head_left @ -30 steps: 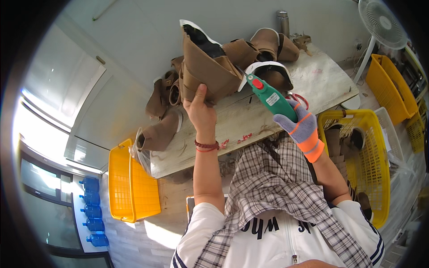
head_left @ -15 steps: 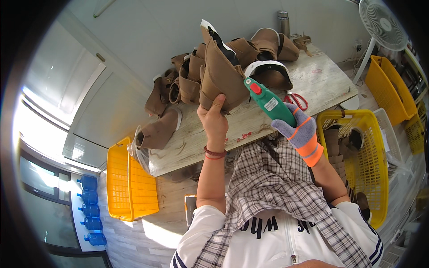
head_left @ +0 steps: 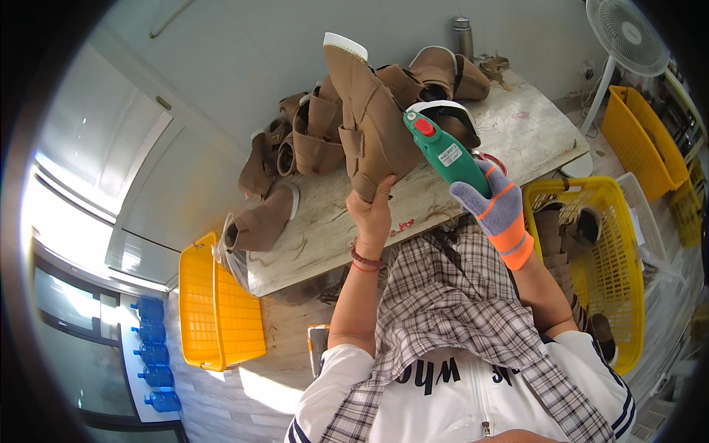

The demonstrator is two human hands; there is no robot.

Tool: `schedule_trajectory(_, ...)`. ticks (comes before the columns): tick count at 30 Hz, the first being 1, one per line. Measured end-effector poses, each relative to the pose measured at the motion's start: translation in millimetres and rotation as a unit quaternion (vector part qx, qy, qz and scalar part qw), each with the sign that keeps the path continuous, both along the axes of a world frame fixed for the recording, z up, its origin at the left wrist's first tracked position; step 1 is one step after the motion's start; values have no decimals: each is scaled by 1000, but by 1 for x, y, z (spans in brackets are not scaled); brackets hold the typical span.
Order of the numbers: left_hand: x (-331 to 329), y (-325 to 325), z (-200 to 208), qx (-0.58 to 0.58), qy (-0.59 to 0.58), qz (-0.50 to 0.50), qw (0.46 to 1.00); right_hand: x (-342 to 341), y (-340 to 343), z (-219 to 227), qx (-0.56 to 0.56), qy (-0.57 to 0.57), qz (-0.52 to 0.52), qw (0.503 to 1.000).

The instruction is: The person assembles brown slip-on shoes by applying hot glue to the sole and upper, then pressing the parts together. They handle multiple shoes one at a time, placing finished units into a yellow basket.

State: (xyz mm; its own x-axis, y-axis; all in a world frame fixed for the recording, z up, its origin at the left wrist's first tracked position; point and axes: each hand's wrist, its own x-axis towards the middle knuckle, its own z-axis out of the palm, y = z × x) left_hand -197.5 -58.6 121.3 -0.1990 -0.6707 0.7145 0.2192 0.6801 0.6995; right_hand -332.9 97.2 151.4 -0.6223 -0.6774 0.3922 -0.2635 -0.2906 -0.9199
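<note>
My bare left hand [head_left: 371,213] grips a brown shoe upper [head_left: 373,122] by its lower end and holds it up over the table. A white strip edges the upper's far end, and a strap loop sits on its side. In a grey and orange glove, my right hand [head_left: 496,210] is closed round a green handheld power tool [head_left: 450,155] with a red button. The tool's narrow tip is at the right edge of the upper; whether it touches cannot be made out. Behind the tool lies another upper [head_left: 456,122] with a white rim. Red-handled scissors [head_left: 493,162] show partly beside the glove.
More brown uppers [head_left: 317,136] are heaped on the worn wooden table [head_left: 539,133]. A metal flask [head_left: 462,38] stands at the back. Yellow baskets [head_left: 221,310] flank the table; the right basket [head_left: 631,295] holds uppers. A white fan [head_left: 628,33] stands far right.
My left hand has turned the upper, so its outer side with the strap now faces me and its opening is hidden. That hand has shifted slightly right and nearer. The tool has barely moved.
</note>
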Motion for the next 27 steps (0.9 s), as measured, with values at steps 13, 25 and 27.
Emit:
schedule_trajectory(13,24,-2,-1,110,-23,-103,988,-18,-5,11,-22,-63,17,998)
schedule_trajectory(25,93,-107,67,437,301,-460,712,-131,-4,-70,220,15,-182,958)
schedule_trajectory(27,92,-111,68,442,300,-484,693,-139,0,-75,224,-10,-185,957)
